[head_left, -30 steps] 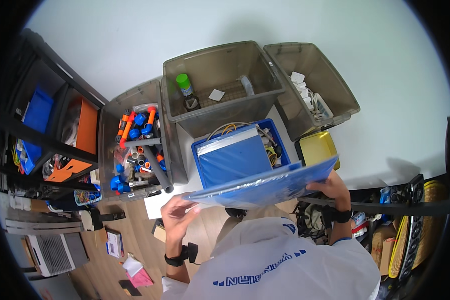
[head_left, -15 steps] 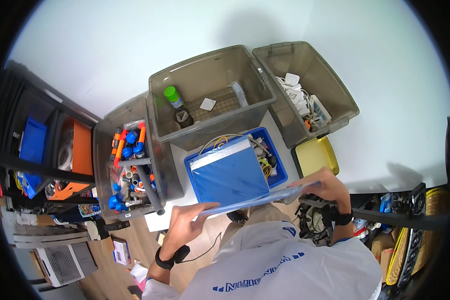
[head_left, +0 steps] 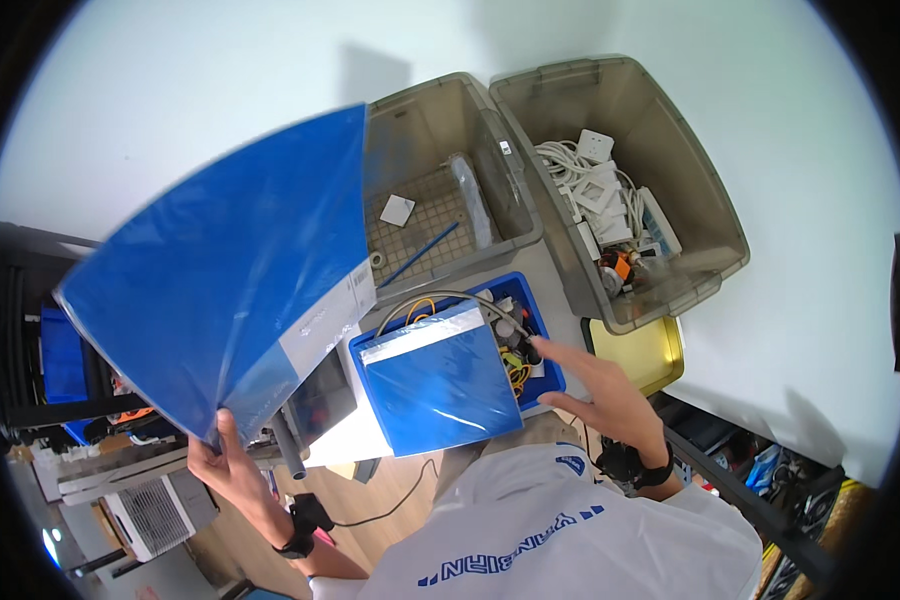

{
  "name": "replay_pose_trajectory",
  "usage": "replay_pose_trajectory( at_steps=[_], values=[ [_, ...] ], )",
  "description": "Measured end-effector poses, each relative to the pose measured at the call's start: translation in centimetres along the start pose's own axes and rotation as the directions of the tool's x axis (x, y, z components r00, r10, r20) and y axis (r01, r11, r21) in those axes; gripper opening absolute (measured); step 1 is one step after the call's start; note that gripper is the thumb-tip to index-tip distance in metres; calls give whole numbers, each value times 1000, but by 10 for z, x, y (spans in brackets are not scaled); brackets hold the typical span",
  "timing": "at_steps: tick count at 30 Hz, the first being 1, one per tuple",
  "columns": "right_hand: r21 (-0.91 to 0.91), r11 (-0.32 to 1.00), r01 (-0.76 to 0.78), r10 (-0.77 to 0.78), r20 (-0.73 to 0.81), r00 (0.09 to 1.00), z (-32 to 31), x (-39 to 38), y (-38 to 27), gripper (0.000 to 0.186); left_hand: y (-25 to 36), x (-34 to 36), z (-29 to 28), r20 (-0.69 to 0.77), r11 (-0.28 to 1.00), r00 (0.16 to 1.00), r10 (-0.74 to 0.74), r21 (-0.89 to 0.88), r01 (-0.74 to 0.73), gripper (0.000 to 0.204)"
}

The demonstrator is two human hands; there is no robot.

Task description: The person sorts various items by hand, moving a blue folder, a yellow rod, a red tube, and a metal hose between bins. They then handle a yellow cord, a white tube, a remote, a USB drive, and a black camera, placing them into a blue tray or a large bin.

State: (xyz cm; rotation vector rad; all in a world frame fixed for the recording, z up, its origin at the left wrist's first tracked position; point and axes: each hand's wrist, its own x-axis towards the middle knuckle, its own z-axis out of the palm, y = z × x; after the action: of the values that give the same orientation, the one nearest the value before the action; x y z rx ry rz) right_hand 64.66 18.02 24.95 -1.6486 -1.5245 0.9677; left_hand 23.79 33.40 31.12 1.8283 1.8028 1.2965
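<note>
Behind the blue sheet (head_left: 235, 270): left part of the middle bin (head_left: 440, 190) and whatever stands left of it, hidden. Under the blue pouch (head_left: 440, 375), most of the blue crate's (head_left: 550, 375) contents covered. Right of the sheet, small parts in the far bin (head_left: 620, 190) too tangled to tell apart.

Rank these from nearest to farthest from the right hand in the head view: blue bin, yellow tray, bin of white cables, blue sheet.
From the right hand:
1. Blue bin, just left, at the fingertips.
2. Yellow tray, just right, behind it.
3. Bin of white cables, farther back right.
4. Blue sheet, far left, in the left hand.
</note>
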Motion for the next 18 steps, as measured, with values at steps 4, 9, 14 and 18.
replay_pose_trajectory(
  at_steps=[4, 9, 14, 18],
  values=[
    [39, 998, -40, 34, 139, 990, 5, 22, 7, 61, 2, 18, 19, -147, 997, 989, -28, -81, 16, 30],
    [71, 992, -102, 87, 191, 978, 12, 47, 20, 51, -3, 48, 42, -136, 996, 991, 10, -90, -23, 29],
    [47, 994, -96, 89, 140, 986, 23, 73, 26, 51, -9, 73, 110, 134, 980, 985, 106, 153, -126, 18],
    [-3, 996, -87, 87, 92, 992, 28, 91, 30, 52, -10, 95, 149, 414, 956, 899, 143, 177, -234, 17]
  ],
)
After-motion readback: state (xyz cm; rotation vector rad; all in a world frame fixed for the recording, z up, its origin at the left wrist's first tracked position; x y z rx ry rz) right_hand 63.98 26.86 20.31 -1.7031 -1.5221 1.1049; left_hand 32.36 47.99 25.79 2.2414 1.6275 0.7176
